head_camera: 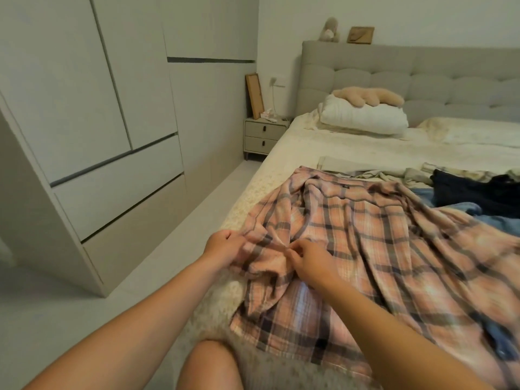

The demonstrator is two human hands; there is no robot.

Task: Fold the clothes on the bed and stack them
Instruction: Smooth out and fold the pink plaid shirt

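Beside the bed (281, 153), on its left, I saw the pale wardrobe (112, 108) and then the small nightstand (264, 136) against the wall. On the near part of the bed, my left hand (225, 249) was curled around a bunched edge of the pink plaid shirt (365, 249), gripping the cloth at the shirt's left side. Just to the right of it, my right hand (306, 260) pinched a fold of the same shirt, the two hands close together. The shirt lay spread and rumpled across the near half of the bed. Beyond the shirt lay a beige garment (351, 164); to the shirt's right, a blue garment (455, 209) and a dark navy one (478, 190) lay heaped. At the head of the bed sat a white pillow (365, 116).
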